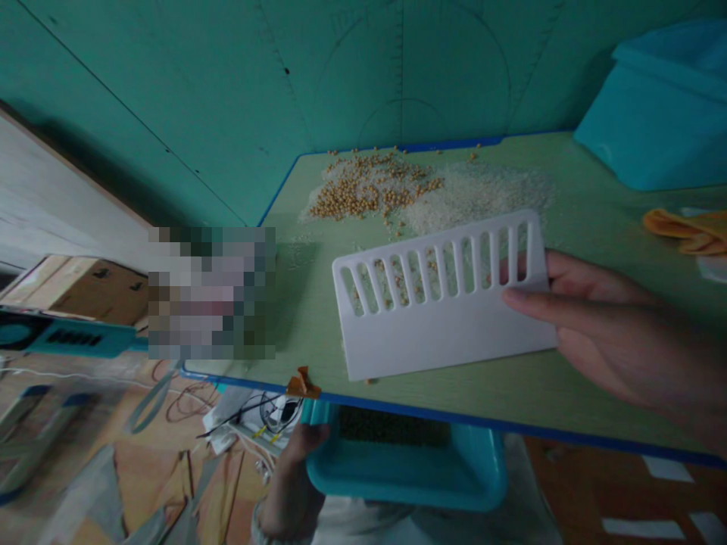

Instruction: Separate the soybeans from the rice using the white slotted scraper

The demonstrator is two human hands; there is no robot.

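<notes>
While clutching the left end of a turquoise tub (406, 473) with the left hand (296, 458), thumb over the rim, also holding up a white slotted board (443, 333) with the right hand (607, 318). Inside the tub, just below the near edge of a pale green table (310, 325), dark green grains (391, 428). On that blue-trimmed edge, near the board's lower left corner, an orange-brown scrap (304, 384). Over the tabletop, the board itself, tilted, slots toward the far side, clamped at its right end between thumb in front and fingers behind. Cannot tell whether touching the table below. Through the leftmost slots, scattered beans and pale specks. Beyond, tan beans (346, 198) spread on the left, merging into white grains (482, 189) on the right. Farther right, an orange cloth (693, 231), then a blue bin (664, 113). Behind everything, a green wall (397, 60) with faint ruled lines and arcs.
</notes>
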